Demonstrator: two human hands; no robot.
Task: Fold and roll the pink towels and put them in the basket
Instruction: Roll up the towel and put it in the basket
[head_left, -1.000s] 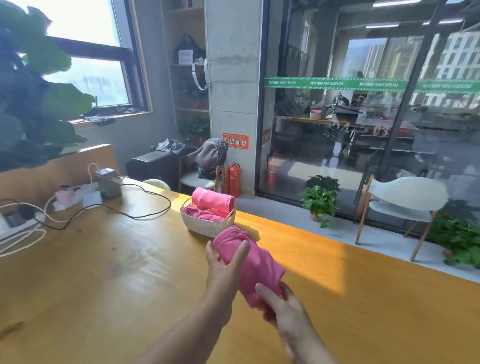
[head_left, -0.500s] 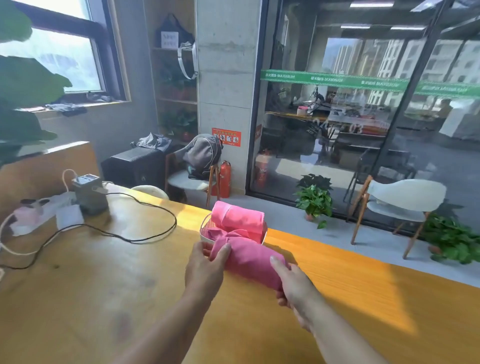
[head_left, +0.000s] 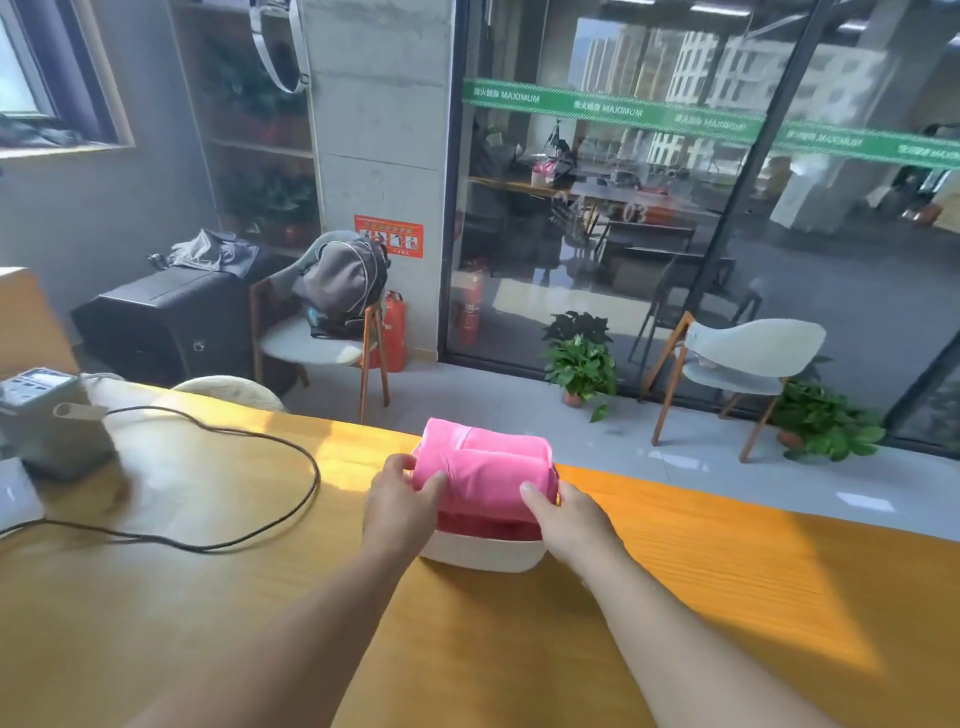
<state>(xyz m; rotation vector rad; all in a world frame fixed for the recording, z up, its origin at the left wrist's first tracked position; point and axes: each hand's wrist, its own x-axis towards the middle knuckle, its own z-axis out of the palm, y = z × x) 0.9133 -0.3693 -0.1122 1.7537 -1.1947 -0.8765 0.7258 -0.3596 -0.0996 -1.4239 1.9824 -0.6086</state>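
Both hands are gripping one rolled pink towel (head_left: 480, 475) by its ends, left hand (head_left: 402, 499) and right hand (head_left: 569, 514), lowering it onto the white basket (head_left: 480, 556) on the worktop (head_left: 208, 597). Another roll (head_left: 488, 439) is lying just behind, so the pile may be overfilling; letting go unevenly could be unrolling it or tipping it over the rim.

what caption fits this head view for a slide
Both hands set a rolled pink towel into the white basket.
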